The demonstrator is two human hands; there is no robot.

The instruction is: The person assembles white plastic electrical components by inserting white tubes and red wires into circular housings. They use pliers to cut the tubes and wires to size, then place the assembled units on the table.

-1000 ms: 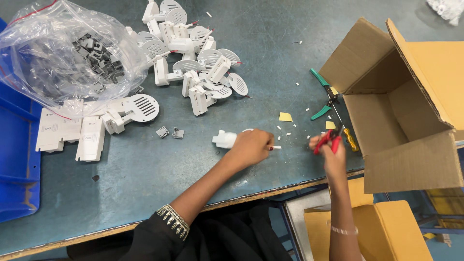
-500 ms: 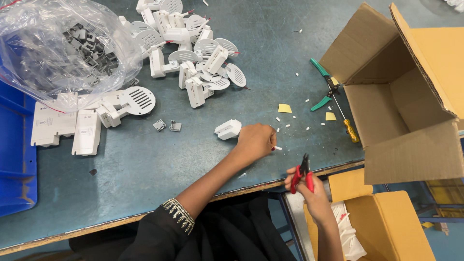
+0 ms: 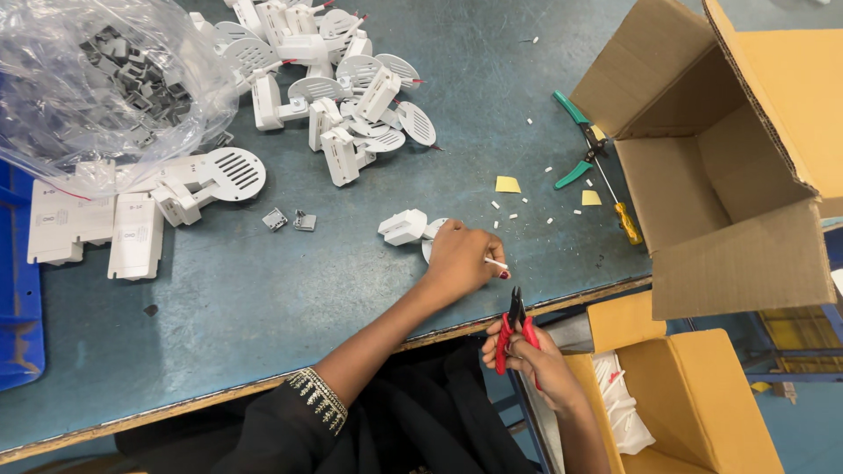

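Cutters (image 3: 516,326) gripped in your right hand (image 3: 527,360); left hand (image 3: 461,256) pins white part (image 3: 413,228) w/ wire (image 3: 496,262); snip close, keep fingers clear.

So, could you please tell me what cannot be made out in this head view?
- The white plastic part on the table: the left hand covers its round end.
- The red-handled cutters: the right hand hides the lower handles.
- The clear bag: its small grey pieces are too small and blurred by glare.
- The open cardboard box: cut off by the right edge.
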